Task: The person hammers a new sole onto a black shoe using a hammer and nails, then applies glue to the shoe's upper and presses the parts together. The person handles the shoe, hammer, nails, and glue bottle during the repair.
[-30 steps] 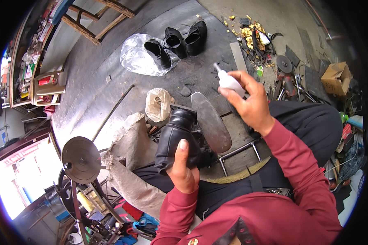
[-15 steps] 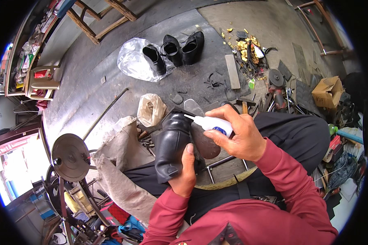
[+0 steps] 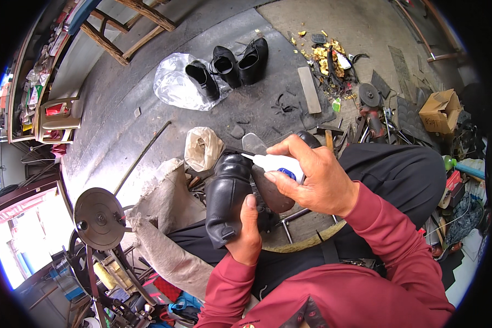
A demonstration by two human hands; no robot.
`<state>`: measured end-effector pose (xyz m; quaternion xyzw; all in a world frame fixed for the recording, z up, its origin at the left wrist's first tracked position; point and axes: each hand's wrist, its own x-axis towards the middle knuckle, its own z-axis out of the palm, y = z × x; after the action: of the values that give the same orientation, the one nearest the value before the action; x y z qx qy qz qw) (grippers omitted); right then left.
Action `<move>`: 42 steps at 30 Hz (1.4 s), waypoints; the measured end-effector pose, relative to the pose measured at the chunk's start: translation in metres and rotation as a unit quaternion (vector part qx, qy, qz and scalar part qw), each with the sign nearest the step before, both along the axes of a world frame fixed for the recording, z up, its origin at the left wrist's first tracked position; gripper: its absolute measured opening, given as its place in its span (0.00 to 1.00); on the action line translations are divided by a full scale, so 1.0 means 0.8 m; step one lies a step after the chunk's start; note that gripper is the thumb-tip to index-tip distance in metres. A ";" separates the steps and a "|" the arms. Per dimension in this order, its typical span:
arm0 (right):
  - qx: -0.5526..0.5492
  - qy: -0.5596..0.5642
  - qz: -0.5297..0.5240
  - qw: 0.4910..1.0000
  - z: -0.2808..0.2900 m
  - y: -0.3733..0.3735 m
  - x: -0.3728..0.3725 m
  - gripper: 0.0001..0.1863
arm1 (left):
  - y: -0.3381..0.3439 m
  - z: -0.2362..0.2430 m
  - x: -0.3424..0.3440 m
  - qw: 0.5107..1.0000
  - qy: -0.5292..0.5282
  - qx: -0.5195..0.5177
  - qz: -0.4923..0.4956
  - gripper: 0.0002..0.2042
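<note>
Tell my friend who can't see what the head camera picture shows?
A person's left hand holds a black boot on their lap while the right hand points a small white squeeze bottle at its sole. More black shoes lie on the floor beyond.

Single head-worn fisheye view, looking steeply down — close over the lap, workshop floor (image 3: 147,126) curving toward the rim

left hand (image 3: 247,235) grips a black boot (image 3: 229,194); right hand (image 3: 311,175) tips a white bottle (image 3: 276,163), probably glue, onto its sole.
</note>
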<state>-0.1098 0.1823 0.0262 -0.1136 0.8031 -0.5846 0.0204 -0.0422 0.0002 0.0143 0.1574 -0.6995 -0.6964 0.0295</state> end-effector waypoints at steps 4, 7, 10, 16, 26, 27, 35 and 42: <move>-0.006 -0.009 -0.003 1.000 0.004 0.002 0.000 0.17 | -0.001 0.004 -0.001 1.000 -0.011 0.027 0.003 0.14; -0.058 0.003 -0.049 0.997 0.005 0.007 0.000 0.17 | -0.003 0.004 -0.001 0.999 -0.018 0.030 0.007 0.12; -0.105 -0.029 -0.103 0.989 -0.008 0.017 -0.007 0.22 | -0.006 0.000 0.004 1.000 -0.017 -0.009 -0.005 0.12; -0.070 -0.038 -0.194 0.978 -0.107 0.040 -0.050 0.14 | -0.018 -0.038 0.026 0.935 0.138 -0.307 -0.109 0.18; 0.192 -0.036 -0.293 0.936 -0.337 0.052 -0.159 0.15 | -0.053 -0.027 0.025 0.929 0.040 -0.368 -0.034 0.19; 0.186 -0.055 -0.287 0.938 -0.354 0.051 -0.171 0.14 | -0.053 -0.024 0.021 0.929 0.027 -0.367 -0.033 0.19; 0.215 -0.039 -0.225 0.950 -0.436 0.027 -0.246 0.13 | -0.052 -0.026 -0.015 0.934 -0.041 -0.351 -0.054 0.20; 0.237 -0.053 -0.198 0.950 -0.431 0.031 -0.241 0.24 | -0.053 -0.026 -0.026 0.940 -0.035 -0.332 -0.077 0.20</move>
<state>-0.3027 0.2070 -0.3186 0.0872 0.9224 -0.3753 -0.0272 -0.0633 -0.0418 -0.0062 0.1087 -0.9014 -0.4190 0.0013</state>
